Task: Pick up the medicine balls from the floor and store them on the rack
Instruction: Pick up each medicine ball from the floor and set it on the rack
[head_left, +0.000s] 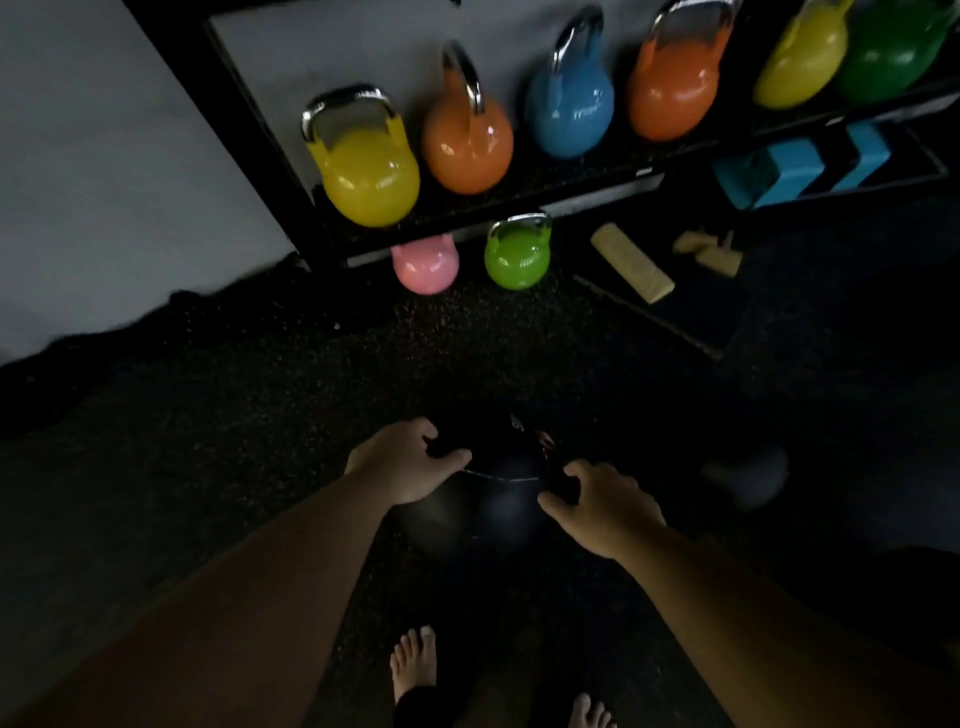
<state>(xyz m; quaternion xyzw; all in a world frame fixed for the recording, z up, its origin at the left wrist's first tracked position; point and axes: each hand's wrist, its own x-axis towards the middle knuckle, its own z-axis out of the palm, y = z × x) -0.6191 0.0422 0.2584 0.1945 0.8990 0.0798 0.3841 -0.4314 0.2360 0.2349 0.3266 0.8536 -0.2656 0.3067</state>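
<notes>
A dark medicine ball (488, 499) lies on the black floor just ahead of my bare feet, hard to make out in the dim light. My left hand (410, 460) rests on its upper left side, with the fingers curled over the top. My right hand (602, 506) presses against its right side, fingers spread. Both hands touch the ball; whether it is off the floor I cannot tell. The black rack (519, 208) stands ahead against the wall.
Several coloured kettlebells, among them a yellow one (371, 174), fill the rack's shelf. A pink kettlebell (426, 265) and a green one (518, 254) sit below it. Blue blocks (795, 166) and pale wooden pieces (631, 262) lie to the right. Another dark round shape (748, 475) sits right of my hand.
</notes>
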